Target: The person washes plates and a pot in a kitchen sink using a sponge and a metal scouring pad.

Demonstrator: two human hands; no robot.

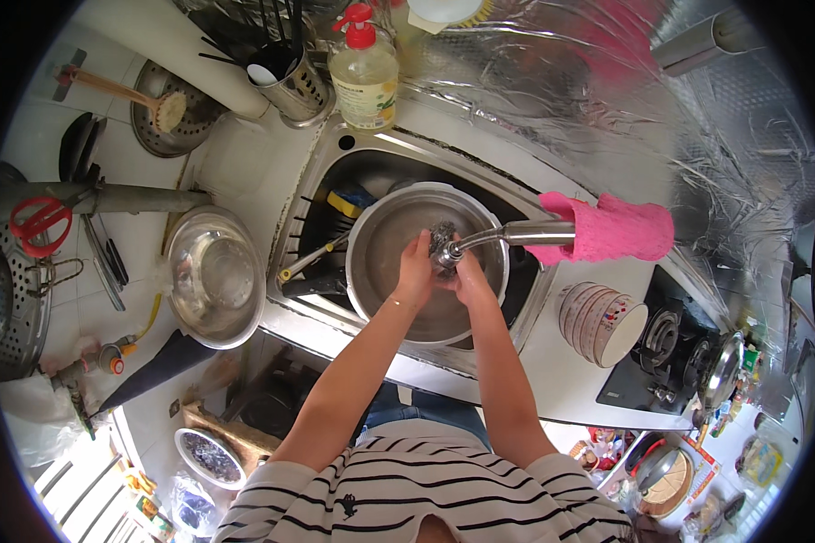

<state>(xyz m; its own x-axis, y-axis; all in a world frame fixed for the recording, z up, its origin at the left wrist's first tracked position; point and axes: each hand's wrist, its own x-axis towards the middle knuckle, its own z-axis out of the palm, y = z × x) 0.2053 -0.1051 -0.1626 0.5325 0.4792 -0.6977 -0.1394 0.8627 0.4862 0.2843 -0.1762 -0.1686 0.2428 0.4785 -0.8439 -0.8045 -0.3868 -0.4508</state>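
Note:
Both my hands meet over a round metal pot (375, 285) that sits in the sink (326, 203). Between my left hand (415, 271) and my right hand (472, 275) is a steel wool scourer (441, 236), gripped from both sides. The head of the faucet (530, 233) hangs right above it and hides part of the scourer and fingers. A pink cloth (611, 227) wraps the faucet's body. Cloudy greyish liquid seems to stand in the pot. Behind the pot lies a yellow and blue sponge (350, 201).
Stacked bowls (601, 324) stand right of the sink, beside a gas stove (659, 353). A metal basin (216, 277) is at the left. Behind the sink are a soap pump bottle (363, 75) and a metal utensil holder (288, 88). Red-handled scissors (41, 226) hang at far left.

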